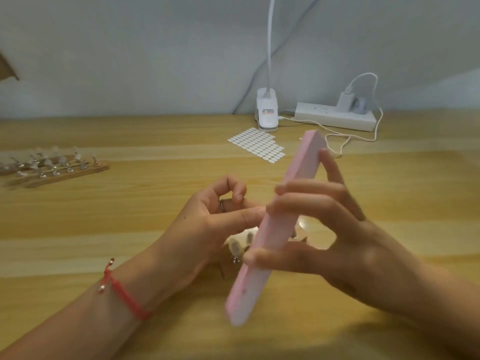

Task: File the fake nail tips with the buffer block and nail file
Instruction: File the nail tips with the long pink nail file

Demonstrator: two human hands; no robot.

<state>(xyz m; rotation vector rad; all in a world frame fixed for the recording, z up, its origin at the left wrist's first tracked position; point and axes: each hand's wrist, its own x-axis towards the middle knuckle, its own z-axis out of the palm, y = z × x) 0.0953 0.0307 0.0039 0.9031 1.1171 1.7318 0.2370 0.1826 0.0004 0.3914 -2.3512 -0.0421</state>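
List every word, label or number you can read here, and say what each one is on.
No text here is legible.
Label on the clip lamp base: small print with a coloured stripe, too blurred to read.
On the power strip, sticker sheet and buffer block: no text visible.

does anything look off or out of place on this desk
Nothing spilled or broken. Only small things: the sticker sheet has a ragged edge where tabs are missing, and the white cable loops loose across the table. The right hand grips the pink buffer block normally.
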